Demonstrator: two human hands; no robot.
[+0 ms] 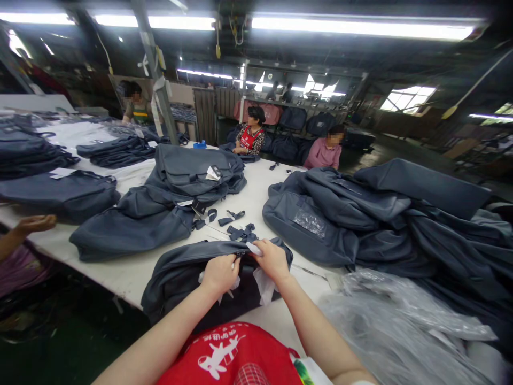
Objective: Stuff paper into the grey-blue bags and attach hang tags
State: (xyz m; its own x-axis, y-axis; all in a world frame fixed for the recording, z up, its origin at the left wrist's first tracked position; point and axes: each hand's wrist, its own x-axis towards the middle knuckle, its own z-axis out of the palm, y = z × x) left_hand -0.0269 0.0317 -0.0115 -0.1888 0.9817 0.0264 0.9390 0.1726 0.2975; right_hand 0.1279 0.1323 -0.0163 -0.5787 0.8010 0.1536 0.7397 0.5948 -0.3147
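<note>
Your left hand (221, 274) pinches the zippered rim and your right hand (274, 260) grips white wrapping (254, 248) on the navy bag (168, 275) at the table's (114, 274) near edge, seemingly half-done with its mouth gaping, while loose straps (242, 233) lie unattached just beyond.

Head-worn view, forward and down.
</note>
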